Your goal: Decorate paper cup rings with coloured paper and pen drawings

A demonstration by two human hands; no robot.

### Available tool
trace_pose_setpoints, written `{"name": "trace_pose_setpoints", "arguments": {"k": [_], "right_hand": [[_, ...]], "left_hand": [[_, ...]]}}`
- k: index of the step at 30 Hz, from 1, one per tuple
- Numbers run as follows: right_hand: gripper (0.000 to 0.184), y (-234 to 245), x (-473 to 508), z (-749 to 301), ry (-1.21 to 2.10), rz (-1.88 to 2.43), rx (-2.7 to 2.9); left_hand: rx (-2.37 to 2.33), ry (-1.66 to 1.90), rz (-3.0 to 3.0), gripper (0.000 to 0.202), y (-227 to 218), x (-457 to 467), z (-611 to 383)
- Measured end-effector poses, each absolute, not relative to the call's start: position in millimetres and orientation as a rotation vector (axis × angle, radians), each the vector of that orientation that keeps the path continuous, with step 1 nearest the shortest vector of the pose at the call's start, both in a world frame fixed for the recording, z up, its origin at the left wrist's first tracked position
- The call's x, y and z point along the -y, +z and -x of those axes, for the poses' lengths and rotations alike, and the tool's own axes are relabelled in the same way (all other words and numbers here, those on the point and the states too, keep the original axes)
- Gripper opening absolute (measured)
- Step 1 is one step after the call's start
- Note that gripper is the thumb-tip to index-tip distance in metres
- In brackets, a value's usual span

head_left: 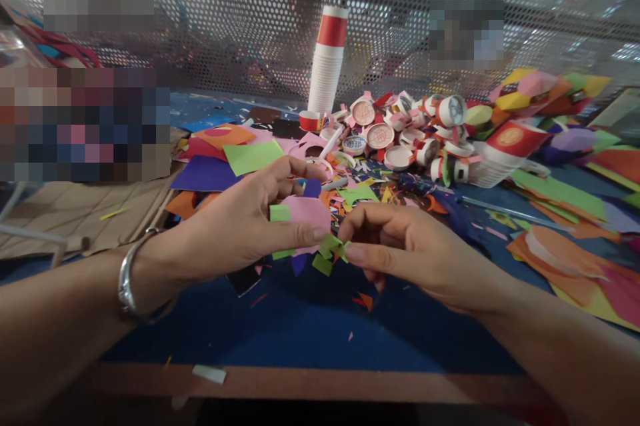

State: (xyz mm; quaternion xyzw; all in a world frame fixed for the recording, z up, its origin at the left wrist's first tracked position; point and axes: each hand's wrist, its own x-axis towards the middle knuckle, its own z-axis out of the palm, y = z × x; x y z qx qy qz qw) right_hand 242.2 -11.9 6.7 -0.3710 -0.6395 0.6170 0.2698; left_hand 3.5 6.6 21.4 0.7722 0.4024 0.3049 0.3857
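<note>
My left hand (pixel 270 213), with a silver bangle at the wrist, is closed on a pink paper cutout (pixel 306 210) that has green and purple pieces around its edge. The left thumb presses on the cutout's lower right. Green paper bits (pixel 327 254) hang from that lower edge, between the two hands. My right hand (pixel 395 239) pinches the end of one green strip between thumb and index finger. Its other fingers curl underneath. Both hands are above the blue tabletop (pixel 310 333), and the underside of the cutout is hidden.
A tall stack of paper cups (pixel 327 66) stands at the back. Several white round paper pieces (pixel 380 136) are heaped to its right, near tilted red-and-white cups (pixel 515 146). Coloured paper sheets (pixel 565 193) lie right, with cardboard (pixel 90 213) left. Perforated metal (pixel 240 26) forms the back.
</note>
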Motion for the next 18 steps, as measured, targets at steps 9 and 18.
{"name": "trace_pose_setpoints", "arguments": {"k": [9, 18], "right_hand": [[0.023, 7.2, 11.5, -241.3, 1.561, 1.033, 1.804], [0.007, 5.9, 12.8, -242.8, 1.412, 1.044, 1.879]], "left_hand": [[-1.010, 0.732, -1.857, 0.052, 23.1, -6.0, -4.6], [-1.024, 0.724, -1.754, 0.051, 26.8, -3.7, -8.7]]}}
